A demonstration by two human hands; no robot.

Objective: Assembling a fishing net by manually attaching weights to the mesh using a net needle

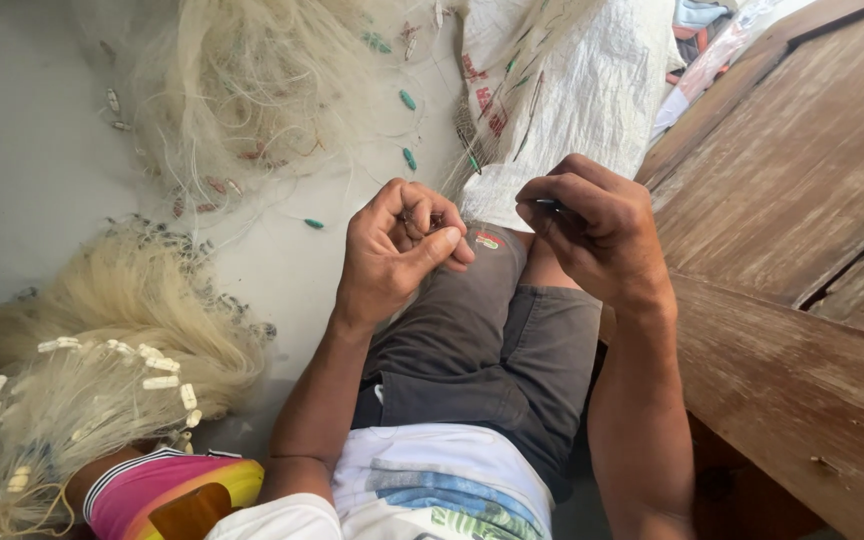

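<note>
Clearly both hands are busy with thin fishing line above the person's lap. The left hand is curled nearly closed, thumb pressed against the bent fingers, pinching what looks like a strand or knot of the fishing net; the strand itself is too fine to make out between the fingertips. The right hand, at three o'clock from the left, is also closed into a loose fist, gripping a small dark slender tool, perhaps a netting needle, though only its tip shows.

The net lies heaped on the pale floor at eleven o'clock from the hands, a tangled cream mass dotted with small green floats. A second bundle sits at nine o'clock, gathered tight, with white floats strung along its edge. A white woven sack lies at one o'clock, and brown wooden boards run from two to five o'clock.

Judging by its look, the net is very light, limp and springy, with smooth slippery strands that snag easily on fingers and on each other. It is best held by pinching a single strand or knot firmly between thumb and forefinger, as the left hand does, or by the float line for larger moves.
</note>
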